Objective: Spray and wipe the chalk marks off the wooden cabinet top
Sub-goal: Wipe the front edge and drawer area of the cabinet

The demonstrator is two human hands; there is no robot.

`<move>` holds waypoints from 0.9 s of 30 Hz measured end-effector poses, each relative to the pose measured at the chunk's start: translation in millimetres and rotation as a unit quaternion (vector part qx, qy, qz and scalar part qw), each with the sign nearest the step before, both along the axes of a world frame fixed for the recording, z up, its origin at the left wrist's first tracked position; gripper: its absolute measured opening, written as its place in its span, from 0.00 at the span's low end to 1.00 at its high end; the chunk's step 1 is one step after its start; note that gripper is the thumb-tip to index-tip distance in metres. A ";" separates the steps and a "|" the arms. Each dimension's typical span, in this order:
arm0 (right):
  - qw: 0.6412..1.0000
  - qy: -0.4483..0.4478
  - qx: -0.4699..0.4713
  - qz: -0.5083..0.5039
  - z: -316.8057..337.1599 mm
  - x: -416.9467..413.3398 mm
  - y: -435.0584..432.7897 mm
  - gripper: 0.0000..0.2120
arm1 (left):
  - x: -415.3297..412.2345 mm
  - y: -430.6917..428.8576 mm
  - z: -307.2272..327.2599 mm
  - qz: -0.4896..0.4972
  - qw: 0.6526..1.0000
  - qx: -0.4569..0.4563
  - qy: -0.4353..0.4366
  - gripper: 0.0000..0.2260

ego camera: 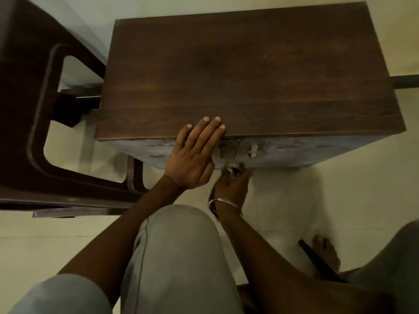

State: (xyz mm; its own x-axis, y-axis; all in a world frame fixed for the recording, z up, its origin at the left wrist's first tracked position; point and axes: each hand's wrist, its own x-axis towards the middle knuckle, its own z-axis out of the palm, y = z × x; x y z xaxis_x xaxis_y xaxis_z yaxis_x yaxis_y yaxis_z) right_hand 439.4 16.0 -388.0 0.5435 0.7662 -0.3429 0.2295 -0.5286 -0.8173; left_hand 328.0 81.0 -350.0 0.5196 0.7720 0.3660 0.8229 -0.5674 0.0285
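left hand flat on front edge of wooden cabinet top, fingers straight, grasping nothing | right hand lower, by cabinet front below door handles, fingers curled round whitish wad, blurred | bangle on right wrist | dark chair left of cabinet

We log this as a home, room type undetermined. Evidence: a dark wooden cabinet with two metal door handles standing against a pale plain wall; a dark wooden chair with a curved arm just beside it; pale glossy floor tiles; a bare foot resting on those tiles.
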 end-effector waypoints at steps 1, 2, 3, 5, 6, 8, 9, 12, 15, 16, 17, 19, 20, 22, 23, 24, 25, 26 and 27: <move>0.996 -0.046 0.052 0.053 4.6 -2.0 5.0 0.22 | -1.0 -1.0 2.9 -0.003 1.000 -0.008 -0.004 0.30; 0.986 -0.102 0.084 0.106 6.7 -3.4 9.8 0.23 | -1.5 -2.0 5.2 -0.006 1.000 -0.014 -0.010 0.30; 0.975 -0.147 0.092 0.137 8.3 -3.8 12.6 0.23 | -1.8 -3.0 6.5 -0.009 1.000 -0.019 -0.017 0.30; 0.970 -0.173 0.096 0.142 11.2 -2.0 13.5 0.23 | -1.8 -4.4 7.6 -0.009 0.999 -0.025 -0.027 0.30; 0.969 -0.176 0.112 0.136 10.7 -1.6 12.9 0.22 | -1.6 -4.3 7.3 -0.008 0.999 -0.027 -0.029 0.30; 0.962 -0.196 0.137 0.133 11.2 -1.0 14.9 0.21 | -0.6 -3.7 7.4 -0.007 0.999 -0.030 -0.034 0.30; 0.959 -0.213 0.131 0.134 10.3 -0.9 18.7 0.20 | -0.1 -3.3 7.2 -0.007 0.999 -0.029 -0.038 0.29; 0.944 -0.292 0.074 0.135 5.2 -4.8 23.0 0.17 | 0.8 -3.8 4.8 -0.003 0.999 -0.028 -0.046 0.29; 0.945 -0.293 0.040 0.138 -6.2 -10.8 22.6 0.17 | 1.2 -3.3 2.5 0.006 0.999 -0.020 -0.041 0.30; 0.949 -0.285 0.033 0.128 -10.5 -11.3 24.0 0.19 | 1.5 -2.6 0.9 0.006 0.999 -0.017 -0.039 0.30; 0.949 -0.288 0.029 0.125 -15.1 -11.8 25.1 0.19 | 2.0 -1.8 -0.5 0.007 0.999 -0.013 -0.038 0.30; 0.944 -0.298 0.019 0.137 -20.5 -14.1 26.0 0.20 | 2.3 -1.7 -2.8 0.011 0.999 -0.006 -0.038 0.30; 0.947 -0.291 0.022 0.133 -21.6 -14.6 25.9 0.22 | 2.5 -2.5 -3.5 0.012 0.999 -0.006 -0.037 0.30; 0.953 -0.272 0.042 0.124 -21.2 -15.7 25.2 0.26 | 2.6 -2.4 -3.6 0.015 0.999 -0.005 -0.030 0.31; 0.954 -0.268 0.056 0.123 -19.1 -15.7 25.6 0.25 | 2.9 -1.9 -3.5 0.016 1.000 -0.003 -0.027 0.31; 0.954 -0.265 0.070 0.119 -15.0 -14.8 26.5 0.24 | 3.0 -1.4 -3.2 0.016 0.999 0.000 -0.027 0.32; 0.954 -0.265 0.085 0.108 -12.3 -13.5 27.1 0.21 | 3.4 -0.7 -3.0 0.017 0.999 0.002 -0.031 0.32; 0.955 -0.262 0.098 0.100 -7.9 -12.0 27.2 0.19 | 4.1 -0.5 -2.9 0.019 0.999 0.004 -0.038 0.31; 0.956 -0.255 0.110 0.100 -4.3 -10.5 26.1 0.19 | 4.7 -0.8 -2.7 0.018 0.999 0.004 -0.045 0.31</move>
State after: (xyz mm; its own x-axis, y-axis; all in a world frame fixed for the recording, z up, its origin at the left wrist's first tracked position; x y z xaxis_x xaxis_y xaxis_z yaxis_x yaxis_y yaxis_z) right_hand 428.9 42.1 -392.3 0.4327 0.8949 0.1092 0.7053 -0.2605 -0.6593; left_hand 332.7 80.1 -352.7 0.4553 0.7867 0.4170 0.8375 -0.5373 0.0992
